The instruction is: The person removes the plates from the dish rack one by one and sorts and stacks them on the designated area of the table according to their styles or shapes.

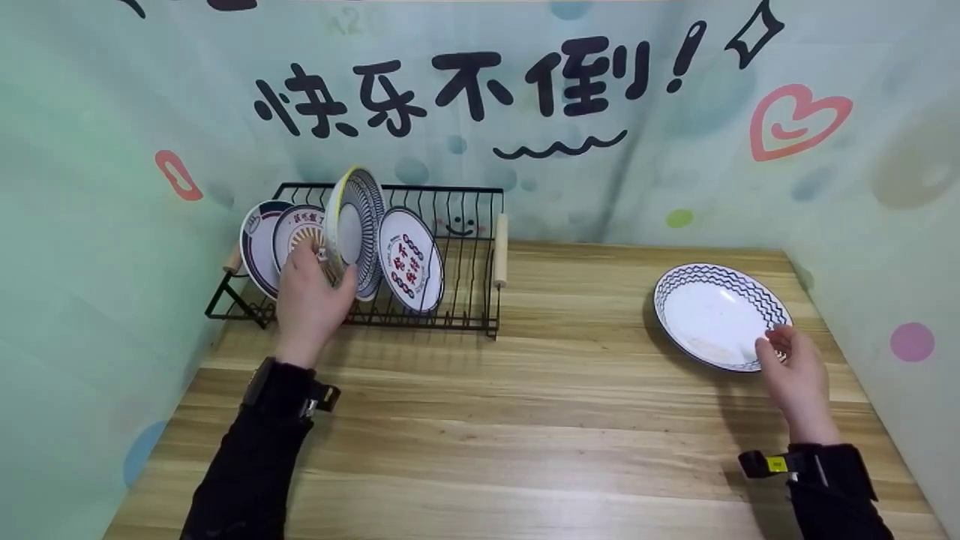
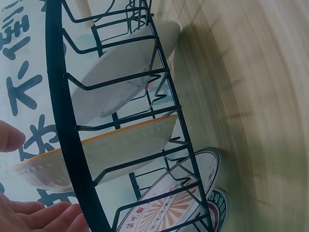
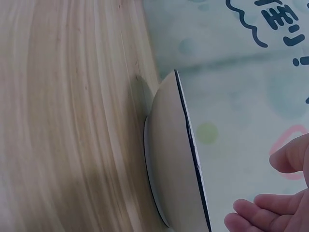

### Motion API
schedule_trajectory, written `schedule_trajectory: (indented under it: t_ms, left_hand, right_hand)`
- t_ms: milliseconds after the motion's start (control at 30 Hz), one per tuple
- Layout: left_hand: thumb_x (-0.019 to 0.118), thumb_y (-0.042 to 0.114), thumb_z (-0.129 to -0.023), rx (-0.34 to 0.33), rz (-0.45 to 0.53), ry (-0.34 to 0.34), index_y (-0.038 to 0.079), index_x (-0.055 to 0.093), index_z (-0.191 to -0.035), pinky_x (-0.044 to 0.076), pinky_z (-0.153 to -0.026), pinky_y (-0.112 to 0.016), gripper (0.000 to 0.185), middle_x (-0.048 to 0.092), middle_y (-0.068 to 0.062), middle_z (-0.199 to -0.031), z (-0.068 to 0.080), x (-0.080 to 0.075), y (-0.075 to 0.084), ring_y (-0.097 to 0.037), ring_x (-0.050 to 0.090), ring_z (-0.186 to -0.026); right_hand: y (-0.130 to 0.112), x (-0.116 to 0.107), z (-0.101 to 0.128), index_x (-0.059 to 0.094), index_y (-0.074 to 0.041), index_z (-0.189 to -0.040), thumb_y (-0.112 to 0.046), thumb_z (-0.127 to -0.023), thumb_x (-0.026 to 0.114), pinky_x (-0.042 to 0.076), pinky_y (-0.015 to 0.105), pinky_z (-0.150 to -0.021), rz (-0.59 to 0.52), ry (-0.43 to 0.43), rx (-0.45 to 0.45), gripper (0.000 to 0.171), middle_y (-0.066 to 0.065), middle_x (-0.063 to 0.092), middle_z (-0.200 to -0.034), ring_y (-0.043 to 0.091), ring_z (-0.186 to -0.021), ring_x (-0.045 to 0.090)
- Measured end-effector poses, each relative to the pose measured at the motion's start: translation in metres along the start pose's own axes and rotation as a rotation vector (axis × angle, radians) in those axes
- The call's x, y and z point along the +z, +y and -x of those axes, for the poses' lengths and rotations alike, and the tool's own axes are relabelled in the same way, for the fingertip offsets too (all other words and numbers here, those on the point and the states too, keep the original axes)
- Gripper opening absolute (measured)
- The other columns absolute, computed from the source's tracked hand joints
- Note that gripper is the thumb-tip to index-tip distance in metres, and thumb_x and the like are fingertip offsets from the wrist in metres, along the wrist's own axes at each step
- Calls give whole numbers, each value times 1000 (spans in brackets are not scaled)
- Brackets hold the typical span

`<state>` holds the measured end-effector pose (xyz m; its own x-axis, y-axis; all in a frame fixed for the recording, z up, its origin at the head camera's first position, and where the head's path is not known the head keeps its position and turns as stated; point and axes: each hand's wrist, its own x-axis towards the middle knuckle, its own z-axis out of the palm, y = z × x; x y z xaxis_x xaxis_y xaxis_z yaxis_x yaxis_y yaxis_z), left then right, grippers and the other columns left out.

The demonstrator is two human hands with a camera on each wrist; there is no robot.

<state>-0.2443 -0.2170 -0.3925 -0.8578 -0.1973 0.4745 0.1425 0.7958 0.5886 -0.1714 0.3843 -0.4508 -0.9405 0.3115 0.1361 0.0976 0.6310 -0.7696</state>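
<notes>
Head view: the left hand [image 1: 309, 296] grips the lower rim of a yellow-edged striped plate [image 1: 355, 229], standing upright in the black dish rack [image 1: 457, 319] at far left, between a sunburst plate [image 1: 296, 232] and a red-lettered plate [image 1: 410, 260]. The right hand [image 1: 795, 375], fingers loosely curled, touches the near rim of a wave-bordered plate [image 1: 716, 315] lying on the wooden table [image 1: 525, 420].

Left wrist view: fingers [image 2: 43, 215] lie beside the yellow-edged plate's rim [image 2: 96, 157] behind the rack wires [image 2: 72, 145].

Right wrist view: fingertips [image 3: 270, 210] hover apart, just beside the plate's dark rim [image 3: 190, 145].

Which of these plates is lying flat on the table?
Only the wavy-rimmed plate by the right hand lies flat on the table; the other four stand in the black rack.
</notes>
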Motion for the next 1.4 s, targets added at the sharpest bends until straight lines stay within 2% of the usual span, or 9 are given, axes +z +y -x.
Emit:
schedule_trajectory:
  t_ms: [333,567,833,1167,1400]
  left_hand:
    - [68,26,-88,-20,0,-8,-9,46,-125,47,-87,-55,55,56,-26,-110,-6,2,2,-43,55,-101]
    - [67,26,-88,-20,-25,3,-12,43,-128,48,-85,-58,60,57,-30,-112,-10,4,2,-46,57,-101]
    - [66,28,-88,-38,-40,-7,-10,45,-126,49,-79,-57,58,58,-26,-106,-15,7,-1,-44,58,-95]
    - [66,28,-88,-51,-42,-19,-6,45,-122,51,-70,-55,52,58,-23,-97,-18,9,-3,-42,60,-86]
    - [63,28,-89,-81,-43,-58,-9,43,-127,50,-77,-59,57,59,-28,-106,-20,11,-3,-46,60,-93]
  right_hand:
    - [-5,6,2,41,16,-136,-20,-102,48,31,64,-105,30,12,-102,50,38,46,-134,51,-125,42]
    - [-8,13,3,49,13,-130,-14,-98,55,31,57,-104,42,62,-216,43,35,52,-129,46,-123,45]
    - [-13,22,3,50,14,-128,-9,-96,58,33,53,-103,34,74,-298,40,35,53,-127,47,-121,46]
    - [-19,31,7,52,14,-126,-7,-93,62,34,55,-101,22,78,-353,40,34,55,-123,46,-118,47]
    - [-21,37,8,53,14,-125,-5,-91,63,33,48,-100,6,84,-367,41,33,57,-123,45,-118,49]
